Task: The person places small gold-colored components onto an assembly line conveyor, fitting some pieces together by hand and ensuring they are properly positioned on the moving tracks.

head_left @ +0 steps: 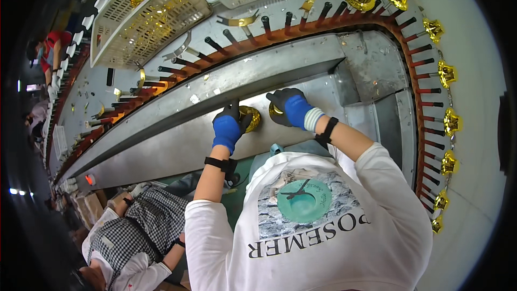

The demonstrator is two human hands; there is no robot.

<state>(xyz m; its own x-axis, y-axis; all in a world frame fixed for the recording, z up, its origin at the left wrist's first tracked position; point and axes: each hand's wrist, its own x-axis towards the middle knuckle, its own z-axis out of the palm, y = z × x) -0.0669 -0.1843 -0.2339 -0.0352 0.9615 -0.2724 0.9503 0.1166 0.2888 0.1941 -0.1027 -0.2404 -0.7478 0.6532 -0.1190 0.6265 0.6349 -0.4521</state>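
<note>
On the metal work surface (177, 153) in front of me, my left hand (229, 123), in a blue and black glove, is closed on the edge of a shiny gold bell-shaped piece (252, 119). Its index finger points away from me along the metal. A short gap to the right, my right hand (291, 108), gloved the same way, has its fingers bent over a second gold piece (275, 111). The glove covers most of that piece, so its full shape is hidden. Both pieces rest low, at or close to the surface.
A curved rail with black-tipped pegs (288, 21) runs beyond the bench and down the right, where several gold bell-shaped pieces (447, 74) sit on it. Plastic baskets (151, 19) stand behind. A co-worker in a checked apron (134, 226) is at lower left, another in red (56, 40) farther off.
</note>
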